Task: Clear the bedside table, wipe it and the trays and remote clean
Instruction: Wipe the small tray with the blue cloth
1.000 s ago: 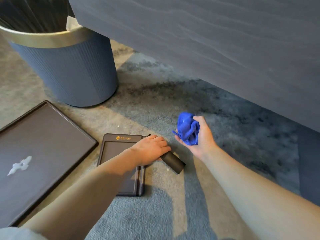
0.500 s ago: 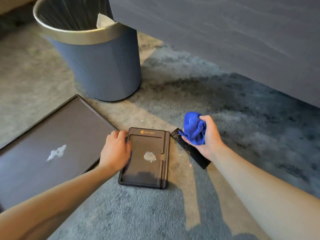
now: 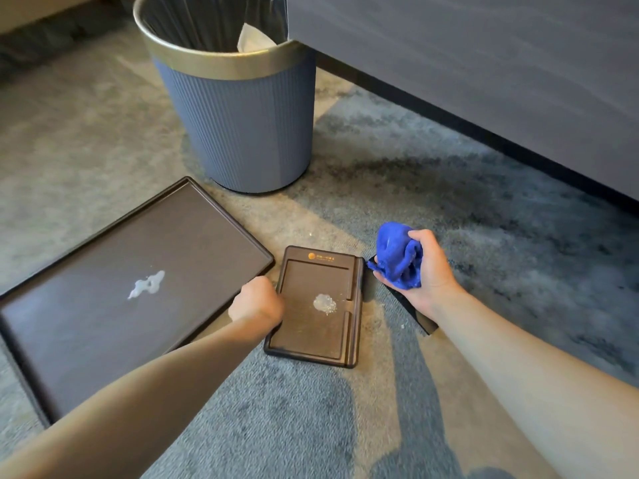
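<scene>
The left hand (image 3: pixel 256 302) is balled at the left rim of the small dark brown rectangular tray (image 3: pixel 311 340), fingers tucked from sight; whether it clasps the rim I cannot tell. The right hand (image 3: pixel 427 274) clenches a bunched blue cloth (image 3: pixel 396 254) over the slim black remote (image 3: pixel 415 314), mostly hidden beneath. The large dark brown tray (image 3: pixel 86 323) lies left on grey carpet (image 3: pixel 311 426), its near edge partly behind the forearm (image 3: pixel 155 392)

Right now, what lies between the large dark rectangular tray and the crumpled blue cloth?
The small brown logo tray, gripped by the left hand; head view.
</scene>
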